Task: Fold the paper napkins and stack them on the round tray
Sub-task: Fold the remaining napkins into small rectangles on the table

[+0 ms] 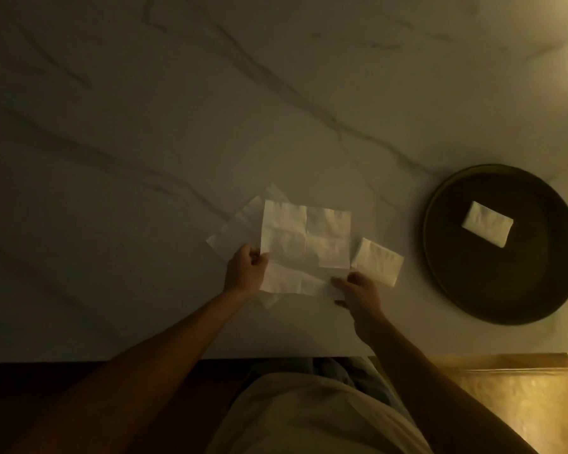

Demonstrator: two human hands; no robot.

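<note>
Head view, looking down past a pale shirt front and two bare forearms onto a marble-veined table. Nearest, the left hand pinches the left edge of an open napkin, thumb over the paper, while the right hand rests loosely open on the near edge, fingertips on the sheet; whether it pinches or only presses is hard to tell. Judging by this, the sheet is being held flat and square so its old creases line up for the first fold. Under it lie more unfolded sheets, at least one, askew to the left; the dim light hides an exact count. Just beside the open sheet on the right sits one folded napkin on the table, likely waiting to be moved. Farther right, the round tray holds one folded napkin on the tray, so two are folded and stacking has barely begun.
</note>
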